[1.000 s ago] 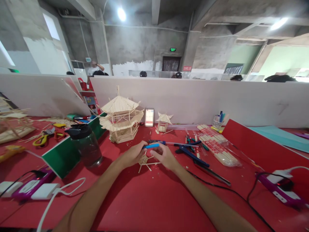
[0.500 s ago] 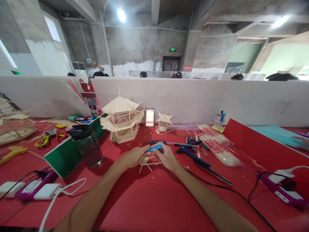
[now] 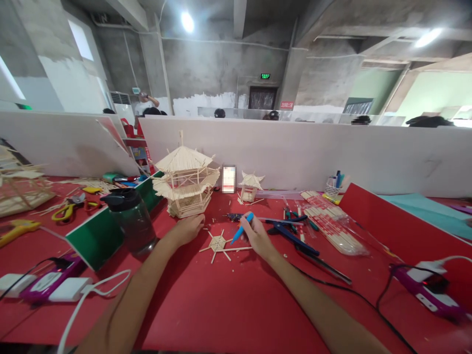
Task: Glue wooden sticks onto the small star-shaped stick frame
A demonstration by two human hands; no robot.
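Note:
A blue pen [image 3: 242, 228] is gripped in my right hand [image 3: 257, 239], slanting down with its lower tip close to a small wooden stick frame. That frame [image 3: 217, 243] lies flat on the red table, with a webbed centre and several sticks spreading out like spokes. One long thin stick [image 3: 238, 249] runs from it to below my right hand. My left hand [image 3: 189, 230] rests left of the frame, in front of the larger stick pavilion [image 3: 188, 184]. Its fingers are curled together; whatever they may hold is hidden.
A small stick pavilion [image 3: 251, 186] and a phone [image 3: 229, 179] stand behind. Blue-handled tools [image 3: 293, 238] and bagged sticks [image 3: 334, 223] lie to the right. A dark water bottle [image 3: 131, 223] stands left by a green divider [image 3: 98, 243]. Power strips [image 3: 55, 280] sit at both sides.
My hands were together on the blue pen; they have parted. The left moved left and back, while the right keeps the pen, now tilted downward. The stick frame is now uncovered.

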